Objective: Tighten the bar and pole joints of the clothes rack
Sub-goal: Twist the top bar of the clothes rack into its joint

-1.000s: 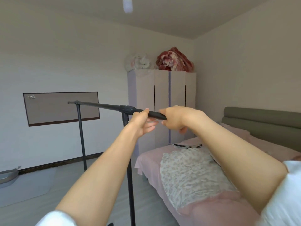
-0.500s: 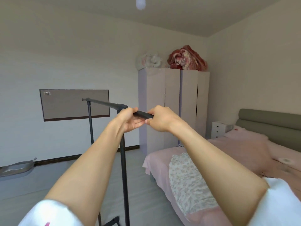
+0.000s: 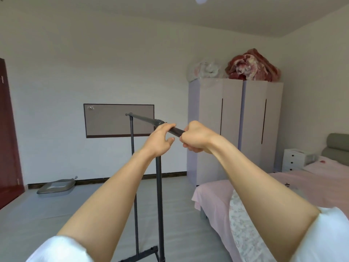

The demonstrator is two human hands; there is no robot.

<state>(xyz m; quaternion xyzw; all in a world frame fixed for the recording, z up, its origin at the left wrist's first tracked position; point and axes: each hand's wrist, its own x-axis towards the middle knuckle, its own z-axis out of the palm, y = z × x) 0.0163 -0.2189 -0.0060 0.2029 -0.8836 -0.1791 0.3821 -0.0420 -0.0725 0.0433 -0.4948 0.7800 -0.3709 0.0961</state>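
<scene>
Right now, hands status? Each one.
Left hand: fingers draped over the top bar near the joint, thumb loose, partial grip.
Right hand: closed in a fist around the bar's near end.

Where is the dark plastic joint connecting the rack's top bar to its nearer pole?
In the head view, centre frame, the dark plastic joint sits atop the nearer black upright pole, just beyond the left hand gripping the black horizontal bar.

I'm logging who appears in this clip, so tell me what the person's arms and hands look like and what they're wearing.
Both forearms are bare up to short white sleeves, the left sleeve and the right sleeve, at the frame's bottom corners. The left hand and right hand are bare: no gloves, rings, watch or bracelets show.
</scene>
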